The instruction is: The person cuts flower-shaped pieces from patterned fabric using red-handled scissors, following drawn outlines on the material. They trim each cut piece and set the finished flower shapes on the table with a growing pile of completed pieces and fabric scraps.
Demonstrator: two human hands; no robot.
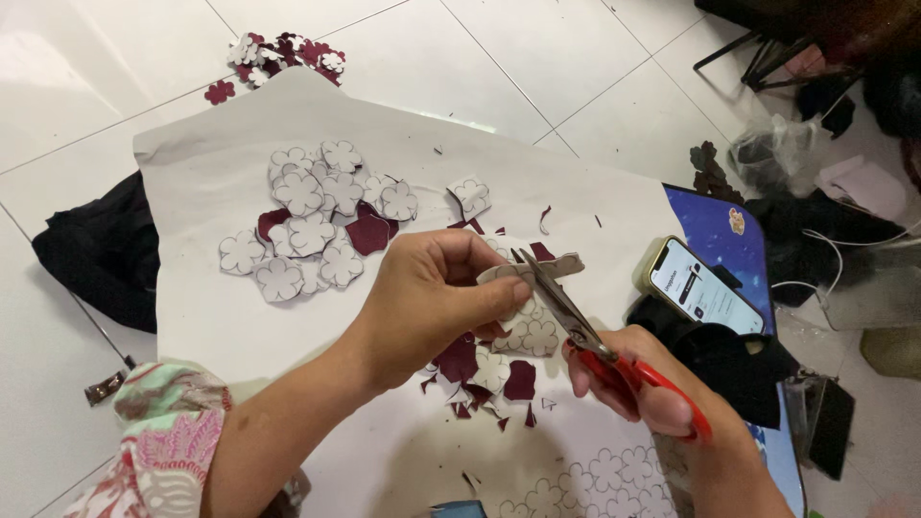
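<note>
Pinching a pale flower-printed cutout (530, 271) between thumb and fingers, our left hand (432, 297) holds it up just above the middle of a big sheet of pale paper (211, 163) spread on the white tiled floor (58, 86). Our right hand (643, 379) is closed around the red handles of a pair of scissors (585, 336), whose blades meet the cutout's edge. Directly beneath lie dark maroon scraps (459, 360) and more printed flower shapes. Farther up the sheet we see a heap of finished cut flowers (307, 225), white-backed and maroon mixed. A second, smaller cluster of flowers (288, 53) sits on the tiles beyond the sheet's far edge. To our right a phone (705, 286) with a lit screen rests on a blue surface, close to dark cloth. Another black cloth (101, 249) lies off the sheet's left edge. A patterned sleeve (163, 436) covers our left upper arm.
</note>
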